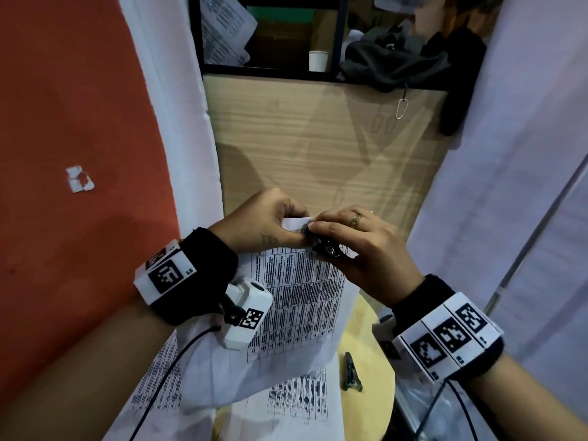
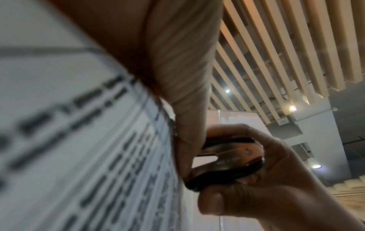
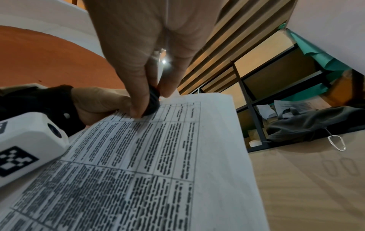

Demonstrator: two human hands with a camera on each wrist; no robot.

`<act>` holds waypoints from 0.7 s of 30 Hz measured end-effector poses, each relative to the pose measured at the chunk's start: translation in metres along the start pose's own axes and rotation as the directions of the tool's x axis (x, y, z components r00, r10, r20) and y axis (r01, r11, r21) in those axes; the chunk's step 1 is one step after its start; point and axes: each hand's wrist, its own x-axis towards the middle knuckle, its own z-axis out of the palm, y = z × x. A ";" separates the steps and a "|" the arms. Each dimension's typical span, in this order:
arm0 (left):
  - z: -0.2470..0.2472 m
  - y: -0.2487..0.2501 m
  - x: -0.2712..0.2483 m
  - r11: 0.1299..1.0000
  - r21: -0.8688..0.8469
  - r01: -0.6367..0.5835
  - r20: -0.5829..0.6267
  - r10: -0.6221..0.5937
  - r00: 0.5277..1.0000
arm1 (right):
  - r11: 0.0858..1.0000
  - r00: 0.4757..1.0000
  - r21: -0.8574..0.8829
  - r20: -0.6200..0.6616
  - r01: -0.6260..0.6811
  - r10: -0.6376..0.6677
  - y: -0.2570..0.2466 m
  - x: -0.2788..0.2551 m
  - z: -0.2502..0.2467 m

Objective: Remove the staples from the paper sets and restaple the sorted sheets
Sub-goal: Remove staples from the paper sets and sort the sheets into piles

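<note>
Head view: right hand [image 1: 356, 249] fingers [image 1: 331, 232] around staple remover [image 1: 327, 248] at paper set [image 1: 296, 281].

Left hand [image 1: 270, 218]: raised before the chest, fingers curled, pinching the paper corner.
Right hand [image 1: 356, 246]: knuckles up, thumb and fingers squeezing a staple remover, touching the left.

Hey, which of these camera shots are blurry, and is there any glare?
Left wrist view: the printed sheet is badly out of focus; the staple remover is sharper. Right wrist view: text readable-sharp, small lamp glare between fingers. Head view: dim, edges bowed.
</note>
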 end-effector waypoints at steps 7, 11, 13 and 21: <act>0.001 -0.004 -0.002 0.990 -0.143 -0.001 0.023 0.005 1.000 | 0.998 0.998 -0.014 0.014 0.055 -0.055 0.006 0.000 0.007; 0.002 -0.007 -0.003 0.980 -0.199 0.020 0.029 -0.015 0.999 | 0.997 0.997 -0.034 0.037 0.074 -0.072 0.010 -0.001 0.011; 0.001 -0.008 -0.003 0.978 -0.205 0.030 0.030 -0.024 0.999 | 0.996 0.995 -0.026 0.043 0.090 -0.089 0.011 0.001 0.011; -0.003 -0.014 -0.004 0.983 -0.166 0.076 0.067 -0.066 0.996 | 0.986 0.982 0.002 0.085 0.166 -0.166 0.013 0.008 0.014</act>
